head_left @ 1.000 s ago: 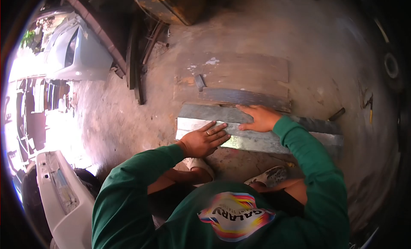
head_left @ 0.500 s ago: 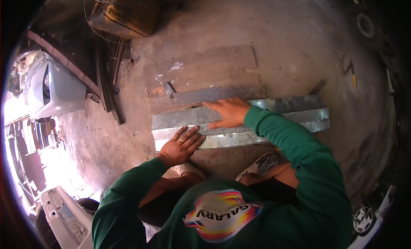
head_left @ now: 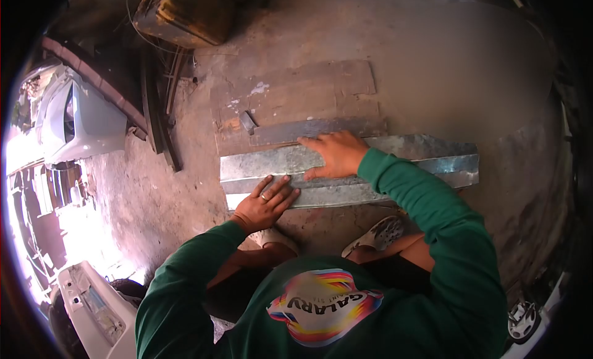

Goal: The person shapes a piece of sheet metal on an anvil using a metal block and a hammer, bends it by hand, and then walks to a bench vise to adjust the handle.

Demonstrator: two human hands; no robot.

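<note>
A long grey sheet-metal piece (head_left: 272,163), creased lengthwise into several strips, lies across in front of my feet. My left hand (head_left: 264,206) rests on its near strips left of the middle, fingers stretched out and a ring on one finger. Farther right, my right hand (head_left: 338,154) lies over the upper strip with thumb and fingers spread; its fingertips reach the far edge. Neither hand is wrapped round the metal. Just beyond that edge is a worn brown board (head_left: 296,90), bearing a dark flat strip (head_left: 309,131) and a small grey metal block (head_left: 248,121).
Long dark bars (head_left: 154,112) lean at the left, near a pale vehicle body part (head_left: 92,124). A rusty yellowish container (head_left: 191,19) stands at the upper left. A white panel (head_left: 96,303) is at the lower left, a wheel (head_left: 522,322) at the lower right. Upper-right floor is blurred.
The sheet metal sits slightly higher in view, and the bright reflections along its strips have shifted. Both hands stay on it, with my right fingers a little more drawn together.
</note>
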